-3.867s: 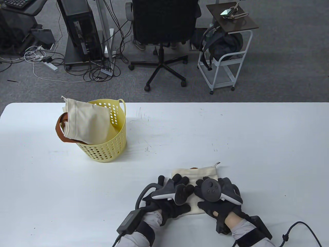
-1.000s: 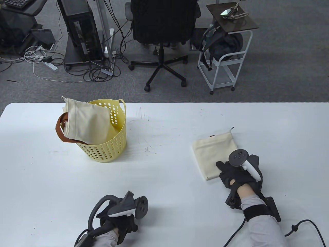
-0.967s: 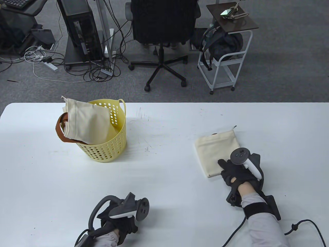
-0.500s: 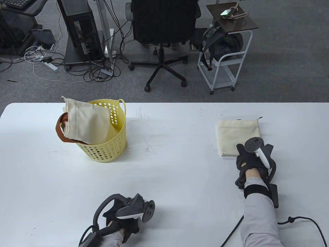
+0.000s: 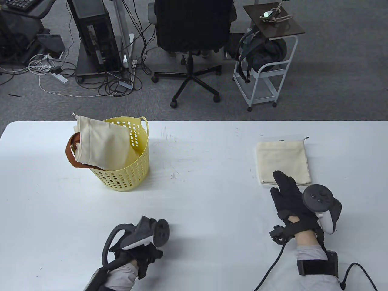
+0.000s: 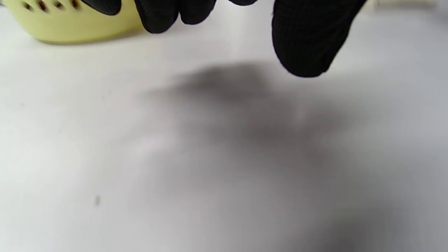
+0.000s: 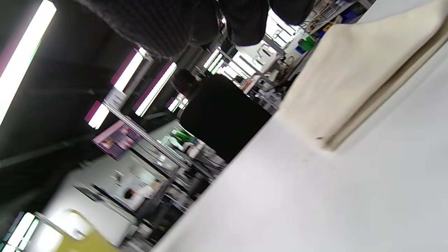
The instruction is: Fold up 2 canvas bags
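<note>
While flat, folded bag (image 5: pixel 283 162) long axis near-far, drawstring far-right.

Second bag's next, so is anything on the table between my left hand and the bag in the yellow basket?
Nothing visible. Bare white table lies between the left hand and the yellow basket. The unfolded canvas bag sticks out of its top. The folded bag lies far right.

No text, label, brand, number or sign can be read in any view; nothing on the things shown carries writing clear enough to make out.
</note>
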`<state>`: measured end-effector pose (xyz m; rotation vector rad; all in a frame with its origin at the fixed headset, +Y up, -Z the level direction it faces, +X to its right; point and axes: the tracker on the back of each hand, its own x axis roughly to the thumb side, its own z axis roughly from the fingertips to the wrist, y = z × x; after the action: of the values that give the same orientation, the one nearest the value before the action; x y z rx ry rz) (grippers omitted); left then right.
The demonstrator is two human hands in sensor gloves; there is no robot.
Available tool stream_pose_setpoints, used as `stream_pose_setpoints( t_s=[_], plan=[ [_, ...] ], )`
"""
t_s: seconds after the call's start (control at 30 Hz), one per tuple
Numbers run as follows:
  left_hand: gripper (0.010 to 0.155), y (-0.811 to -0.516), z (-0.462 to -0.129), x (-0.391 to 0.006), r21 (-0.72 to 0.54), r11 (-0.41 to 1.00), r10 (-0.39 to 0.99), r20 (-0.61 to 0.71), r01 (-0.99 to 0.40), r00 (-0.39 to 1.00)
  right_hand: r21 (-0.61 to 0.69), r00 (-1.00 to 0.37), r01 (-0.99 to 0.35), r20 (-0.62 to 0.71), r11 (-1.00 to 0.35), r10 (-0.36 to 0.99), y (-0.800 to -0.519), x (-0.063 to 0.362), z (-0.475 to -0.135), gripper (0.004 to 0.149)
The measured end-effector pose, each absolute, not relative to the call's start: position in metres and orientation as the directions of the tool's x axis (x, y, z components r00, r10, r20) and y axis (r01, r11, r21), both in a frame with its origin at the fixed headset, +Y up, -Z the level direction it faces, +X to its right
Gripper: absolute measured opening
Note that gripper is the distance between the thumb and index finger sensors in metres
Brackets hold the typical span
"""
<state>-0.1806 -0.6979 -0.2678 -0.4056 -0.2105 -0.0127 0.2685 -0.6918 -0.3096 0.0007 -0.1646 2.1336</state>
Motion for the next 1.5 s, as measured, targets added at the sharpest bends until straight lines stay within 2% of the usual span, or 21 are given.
stream_pose_setpoints(
  t_s=[0.07,0.13,0.2,0.3,0.37,0.5,0.7,0.8,0.93,1.1,1.33,1.5],
  plan=[
    [0.083,-0.673,-0.273,-0.198,-0.26,0.959,0.146,0.124,-0.109,0.982,-0.14,-0.487,-0.87,0.097,-0.473,0.868,-0.702,0.268,-0.302,0.059],
    [0.079,-0.646,-0.272,-0.22,-0.025,0.951,0.308,0.052,-0.307,0.95,-0.127,-0.443,-0.893,0.08,-0.432,0.893,-0.717,0.272,-0.304,0.059],
    [0.078,-0.627,-0.271,-0.239,0.101,0.896,0.436,-0.025,-0.432,0.9,-0.103,-0.449,-0.89,0.041,-0.443,0.893,-0.721,0.277,-0.302,0.059],
    [0.084,-0.609,-0.274,-0.268,0.218,0.827,0.555,-0.17,-0.518,0.814,-0.133,-0.408,-0.907,0.051,-0.398,0.912,-0.72,0.281,-0.302,0.059],
    [0.091,-0.601,-0.282,-0.287,0.265,0.802,0.595,-0.277,-0.535,0.754,-0.131,-0.404,-0.91,0.063,-0.394,0.913,-0.718,0.28,-0.302,0.059],
    [0.088,-0.591,-0.306,-0.305,0.31,0.74,0.671,-0.398,-0.597,0.625,-0.11,-0.432,-0.899,0.075,-0.423,0.899,-0.718,0.275,-0.303,0.059],
    [0.079,-0.589,-0.337,-0.306,0.282,0.775,0.619,-0.524,-0.566,0.586,-0.1,-0.421,-0.905,0.087,-0.413,0.903,-0.715,0.273,-0.304,0.058],
    [0.072,-0.588,-0.342,-0.302,0.329,0.804,0.593,-0.515,-0.496,0.619,-0.1,-0.412,-0.91,0.094,-0.403,0.907,-0.713,0.274,-0.304,0.058],
    [0.066,-0.584,-0.338,-0.298,0.385,0.771,0.637,-0.479,-0.508,0.604,-0.091,-0.414,-0.909,0.099,-0.406,0.905,-0.713,0.271,-0.305,0.058],
    [0.055,-0.57,-0.329,-0.291,0.433,0.706,0.701,-0.314,-0.561,0.64,-0.077,-0.407,-0.913,0.113,-0.4,0.906,-0.71,0.268,-0.304,0.058],
    [0.051,-0.514,-0.299,-0.28,0.54,0.644,0.675,-0.068,-0.542,0.734,-0.073,-0.409,-0.912,0.113,-0.403,0.906,-0.71,0.267,-0.302,0.058],
    [0.051,-0.467,-0.256,-0.275,0.627,0.524,0.637,0.161,-0.577,0.754,-0.059,-0.4,-0.917,0.127,-0.395,0.908,-0.709,0.262,-0.303,0.058]
  ],
)
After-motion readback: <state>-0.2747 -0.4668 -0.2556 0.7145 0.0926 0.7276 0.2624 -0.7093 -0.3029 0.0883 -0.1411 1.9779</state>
